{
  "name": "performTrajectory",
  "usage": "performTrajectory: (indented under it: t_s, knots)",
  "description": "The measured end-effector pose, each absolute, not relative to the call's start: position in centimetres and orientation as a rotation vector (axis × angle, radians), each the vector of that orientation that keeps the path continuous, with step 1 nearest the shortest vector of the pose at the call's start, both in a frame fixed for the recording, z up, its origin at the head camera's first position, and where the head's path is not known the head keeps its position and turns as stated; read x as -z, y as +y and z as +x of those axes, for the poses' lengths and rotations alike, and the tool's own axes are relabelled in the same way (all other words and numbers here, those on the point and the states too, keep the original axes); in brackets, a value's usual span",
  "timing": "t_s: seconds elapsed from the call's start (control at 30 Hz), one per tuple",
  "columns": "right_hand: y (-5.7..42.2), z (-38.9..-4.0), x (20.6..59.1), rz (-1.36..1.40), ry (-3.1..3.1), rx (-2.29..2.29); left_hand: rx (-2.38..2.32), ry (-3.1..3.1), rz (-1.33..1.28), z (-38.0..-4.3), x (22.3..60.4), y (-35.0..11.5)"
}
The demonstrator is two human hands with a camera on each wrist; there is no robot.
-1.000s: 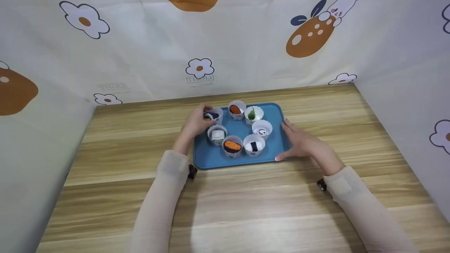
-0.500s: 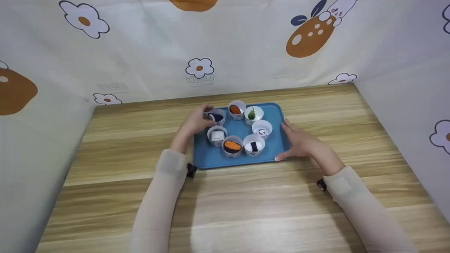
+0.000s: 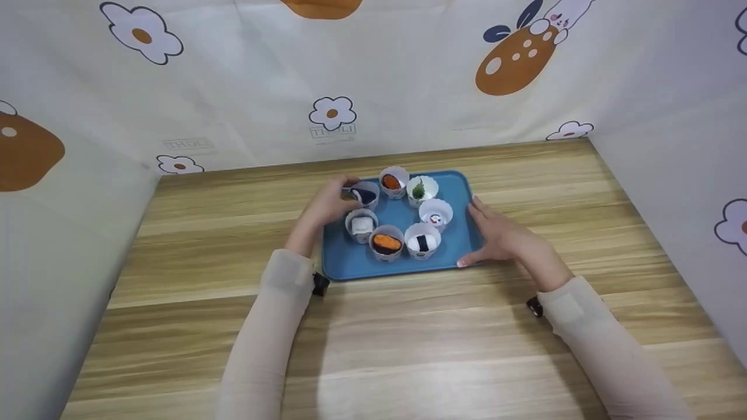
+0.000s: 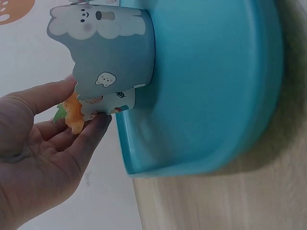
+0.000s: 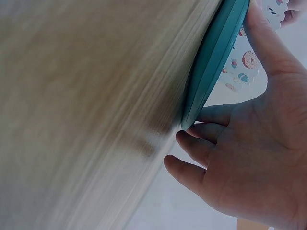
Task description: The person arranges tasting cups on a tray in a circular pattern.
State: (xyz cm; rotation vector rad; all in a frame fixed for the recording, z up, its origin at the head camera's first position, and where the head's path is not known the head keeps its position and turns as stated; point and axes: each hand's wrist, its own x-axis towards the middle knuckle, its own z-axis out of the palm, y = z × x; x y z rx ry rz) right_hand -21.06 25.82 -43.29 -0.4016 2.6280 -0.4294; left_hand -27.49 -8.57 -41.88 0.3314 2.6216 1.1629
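Note:
In the head view my left hand point(image 3: 324, 209) pinches a white paper cup point(image 3: 369, 196) at the back left of the blue tray point(image 3: 350, 267). This cup holds dark-wrapped sushi pieces, partly hidden by my fingers. From the left wrist, thumb and fingertips sit at the cup's scalloped rim, beside an orange piece point(image 4: 73, 112) with a bit of green. A nearer cup point(image 4: 112, 52) with a white bear print overlaps it. My right hand point(image 3: 499, 236) rests spread along the tray's right side. Its thumb point(image 5: 268, 43) lies along the rim, its fairly straight fingertips at the edge.
Several more cups form a ring on the tray: red-topped sushi point(image 3: 391, 182), a green leaf piece point(image 3: 418, 190), a small roll point(image 3: 435, 219), a black-banded white piece point(image 3: 422, 243), an orange-topped piece point(image 3: 386, 242) and a white block point(image 3: 362, 225). A patterned sheet point(image 3: 245, 70) backs the wooden table.
My left hand and the cup it pinches have shifted slightly to the right, further onto the tray. My right hand stays in place at the tray's right edge.

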Motion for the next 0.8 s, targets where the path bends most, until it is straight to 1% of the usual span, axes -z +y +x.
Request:
performTrajectory:
  t_s: [0.5,0.8]
  knots:
    - [25.81,-21.22,43.35,-0.393,2.620,0.431,-1.159,2.607,0.353,-27.29,41.91,-8.51]
    - [26.18,-21.15,42.56,-0.368,2.618,0.411,-1.184,2.599,0.351,-27.32,41.81,-8.50]
